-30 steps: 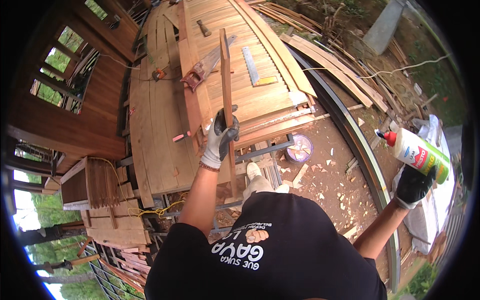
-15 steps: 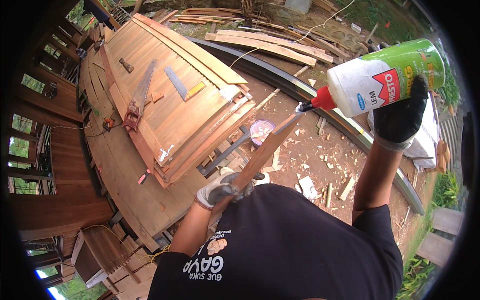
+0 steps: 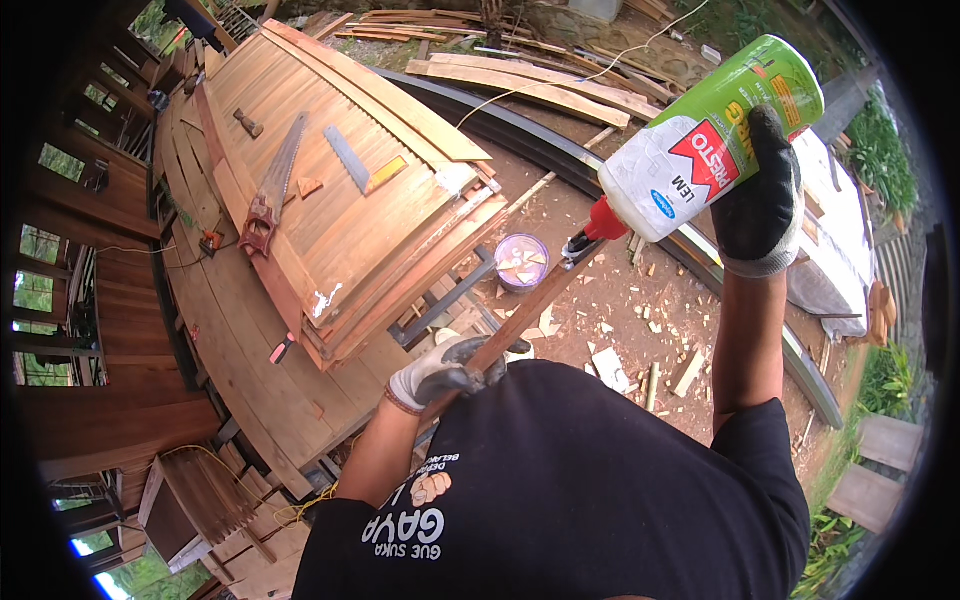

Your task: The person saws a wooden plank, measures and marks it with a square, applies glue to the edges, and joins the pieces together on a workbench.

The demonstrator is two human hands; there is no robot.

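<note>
My left hand (image 3: pixel 452 372), in a grey and black work glove, is closed around the lower part of a long, narrow wooden strip (image 3: pixel 522 316). The strip slants up and to the right, away from my body. In my right hand (image 3: pixel 762 200), gloved alike, is a large green and white glue bottle (image 3: pixel 690 155), tipped with its red cap down to the left. Its dark nozzle (image 3: pixel 577 244) meets the far end of the strip, where some white glue shows. Part of the bottle is hidden behind my right fingers.
Stacked wooden panels (image 3: pixel 330 190) at the left carry a handsaw (image 3: pixel 272 195), a try square (image 3: pixel 360 165) and a hammer (image 3: pixel 250 124). A round tub (image 3: pixel 522 262) with wood scraps stands on the littered ground. Behind it runs a long dark metal beam (image 3: pixel 520 130).
My right hand has brought the bottle left and tilted it more steeply downward. The strip has turned, showing a narrower face, and its far end has shifted left and down.
</note>
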